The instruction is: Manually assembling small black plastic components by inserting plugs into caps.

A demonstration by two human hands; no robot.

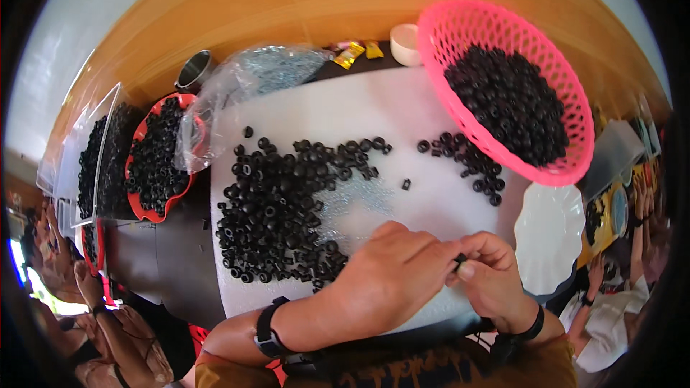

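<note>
A small black plastic part [460, 259] is pinched between the thumb and fingers of my right hand [496, 276], above the front right of the white foam sheet [359, 100]. My left hand [392, 273] is closed, its fingertips meeting the right ones at the part; whatever they grip is hidden behind the knuckles. Left of my hands spreads a large pile of black parts [269, 201], some round, some square-edged. Small silvery metal pieces [363, 197] lie scattered beside it. A smaller group of black parts [471, 162] sits further right.
A pink mesh basket [581, 126] of black parts stands at the far right, by a white scalloped tray [550, 237]. On the left are a red tray [167, 210], a clear bin [108, 129] and a plastic bag [230, 86] of silvery pieces. People work at both sides.
</note>
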